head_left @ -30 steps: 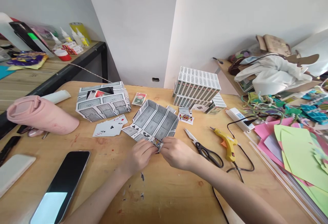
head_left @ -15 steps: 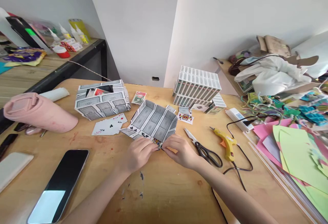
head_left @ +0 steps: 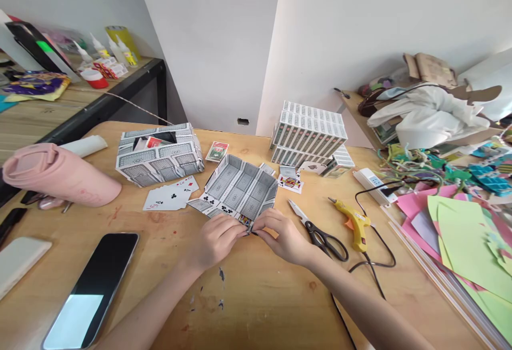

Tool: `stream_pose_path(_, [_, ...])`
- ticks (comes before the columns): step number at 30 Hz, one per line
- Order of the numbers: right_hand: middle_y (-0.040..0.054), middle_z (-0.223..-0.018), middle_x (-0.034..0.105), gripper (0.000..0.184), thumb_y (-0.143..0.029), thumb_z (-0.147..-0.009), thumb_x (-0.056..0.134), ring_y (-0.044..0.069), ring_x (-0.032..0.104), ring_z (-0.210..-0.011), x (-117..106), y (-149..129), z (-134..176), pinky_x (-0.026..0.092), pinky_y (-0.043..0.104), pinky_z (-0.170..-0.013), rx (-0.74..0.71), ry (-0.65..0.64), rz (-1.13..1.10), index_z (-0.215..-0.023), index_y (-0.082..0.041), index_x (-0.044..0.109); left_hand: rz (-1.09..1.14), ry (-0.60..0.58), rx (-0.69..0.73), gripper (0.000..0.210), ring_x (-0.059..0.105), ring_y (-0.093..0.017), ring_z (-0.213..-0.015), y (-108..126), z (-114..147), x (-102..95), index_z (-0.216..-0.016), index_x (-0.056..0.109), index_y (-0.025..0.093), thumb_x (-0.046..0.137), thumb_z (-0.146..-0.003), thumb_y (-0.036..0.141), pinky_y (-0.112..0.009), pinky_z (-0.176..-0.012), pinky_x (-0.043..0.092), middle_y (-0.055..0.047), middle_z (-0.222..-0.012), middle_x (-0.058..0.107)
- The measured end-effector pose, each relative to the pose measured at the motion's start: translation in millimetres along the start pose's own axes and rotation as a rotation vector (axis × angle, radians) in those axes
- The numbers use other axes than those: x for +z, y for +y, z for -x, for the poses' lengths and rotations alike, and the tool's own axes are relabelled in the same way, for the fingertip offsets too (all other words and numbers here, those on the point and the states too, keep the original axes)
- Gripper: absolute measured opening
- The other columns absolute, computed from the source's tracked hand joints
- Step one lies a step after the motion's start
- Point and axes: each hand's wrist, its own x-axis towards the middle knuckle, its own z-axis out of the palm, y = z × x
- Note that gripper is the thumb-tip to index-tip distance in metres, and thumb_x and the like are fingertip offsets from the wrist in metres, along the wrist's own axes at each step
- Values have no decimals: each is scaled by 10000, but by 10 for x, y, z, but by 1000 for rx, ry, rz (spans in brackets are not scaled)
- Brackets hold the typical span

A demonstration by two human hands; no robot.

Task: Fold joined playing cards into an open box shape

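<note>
A shallow box made of playing cards [head_left: 240, 184], grey card backs facing inward, rests on the wooden table. Its near corner is between my two hands. My left hand [head_left: 220, 238] pinches the near edge of this box, fingers closed. Right beside it, my right hand [head_left: 282, 235] pinches the same corner from the other side. The fingertips nearly meet, and the exact fold they press is hidden. Up and left of the box lie fanned loose playing cards [head_left: 170, 195]. Black-handled scissors [head_left: 316, 230] lie to the right of my right hand.
A finished-looking card box [head_left: 160, 160] stands back left, near a pink tumbler [head_left: 68, 176] and a phone [head_left: 92, 286]. Stacked card packs [head_left: 308, 134] rise at the back. A yellow glue gun [head_left: 356, 222] with trailing cord, a power strip [head_left: 374, 184] and coloured paper [head_left: 468, 243] occupy the right.
Both hands keep their pinch on the box's near corner, almost still. The view has shifted very slightly; nothing else has visibly moved.
</note>
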Motion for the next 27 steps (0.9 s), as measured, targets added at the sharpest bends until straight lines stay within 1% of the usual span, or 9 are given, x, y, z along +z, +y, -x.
stream_pose_path(5, [66, -866, 659, 133, -131, -855, 501, 169, 576, -842, -8, 1, 3, 489, 335, -759, -76, 0, 33, -925, -200, 590, -6, -2, 0, 160, 602, -151, -759, -4, -3, -3, -961, 578, 166, 552, -821, 95, -307, -666, 460, -34, -806, 658])
stream_pose_path(12, [59, -811, 659, 140, -116, -826, 522, 172, 585, -829, 14, -38, 16, 492, 335, -741, -92, 107, 63, -917, -197, 591, -15, 43, 3, 159, 610, -151, -757, 14, -43, -12, -959, 581, 175, 556, -820, 101, -310, -678, 474, -31, -802, 663])
stream_pose_path(15, [60, -814, 664, 152, -101, -814, 527, 176, 581, -836, 23, -57, 19, 488, 337, -745, -121, 127, 120, -920, -192, 586, -4, 64, 0, 158, 605, -153, -748, 23, -57, -11, -947, 576, 166, 569, -809, 91, -308, -664, 474, -32, -792, 658])
stream_pose_path(20, [53, -784, 661, 133, -91, -814, 513, 175, 569, -789, 23, -73, 9, 475, 325, -701, -170, 90, 231, -878, -190, 574, -8, 46, -4, 136, 596, -152, -739, 24, -53, -2, -933, 565, 173, 553, -821, 97, -311, -655, 464, -27, -781, 650])
stream_pose_path(23, [44, -737, 647, 113, -99, -824, 501, 161, 555, -733, 19, -84, 0, 459, 310, -677, -169, 43, 281, -840, -185, 572, -3, 31, -1, 136, 594, -154, -741, 26, -50, 6, -925, 560, 167, 552, -817, 84, -317, -660, 464, -28, -773, 647])
stream_pose_path(27, [39, -692, 624, 113, -105, -831, 484, 153, 536, -697, 21, -97, -5, 435, 289, -647, -162, 4, 336, -812, -175, 571, -2, 40, 8, 144, 591, -158, -746, 37, -45, 19, -918, 556, 161, 542, -812, 65, -321, -667, 467, -33, -772, 645])
